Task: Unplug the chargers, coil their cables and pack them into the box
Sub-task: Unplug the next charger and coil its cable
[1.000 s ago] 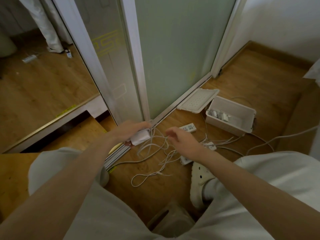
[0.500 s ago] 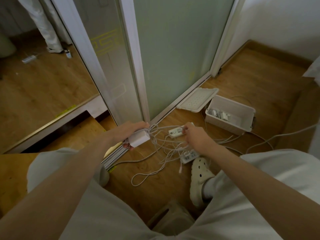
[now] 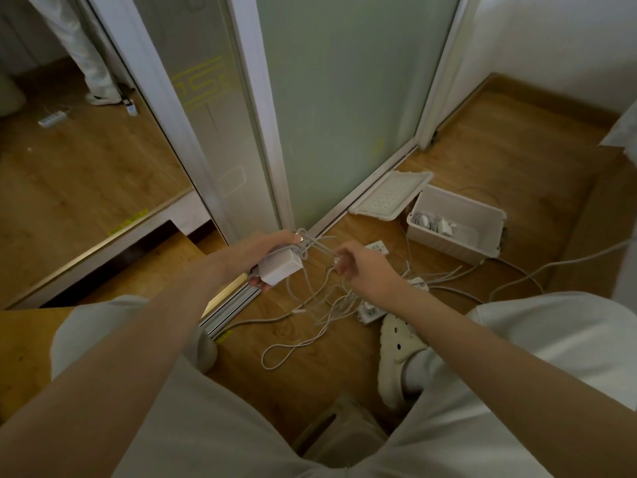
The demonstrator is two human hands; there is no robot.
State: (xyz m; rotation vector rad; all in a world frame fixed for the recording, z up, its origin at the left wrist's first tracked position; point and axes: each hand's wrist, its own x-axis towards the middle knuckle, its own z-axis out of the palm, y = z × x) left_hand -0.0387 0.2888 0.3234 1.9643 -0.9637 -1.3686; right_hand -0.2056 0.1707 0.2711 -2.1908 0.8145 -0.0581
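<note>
- Right hand (image 3: pixel 367 269): has come back left off the power strip (image 3: pixel 377 247) it reached half a second ago; fingertips now pinch a thin white cable (image 3: pixel 317 248).
- Left hand (image 3: pixel 265 251): unchanged, fingers wrapped round a smooth, white, blocky charger (image 3: pixel 280 269), held above the floor by the door track.
- Cable: runs from the charger to the right hand; the rest lies in tangled loops on the wood floor (image 3: pixel 517 174).
- Box (image 3: pixel 458 248): white plastic, rectangular, open, on the floor to the right, apart from both hands; coiled chargers lie inside.
- Lid (image 3: pixel 389 196): white, perforated, just beside the box.
</note>
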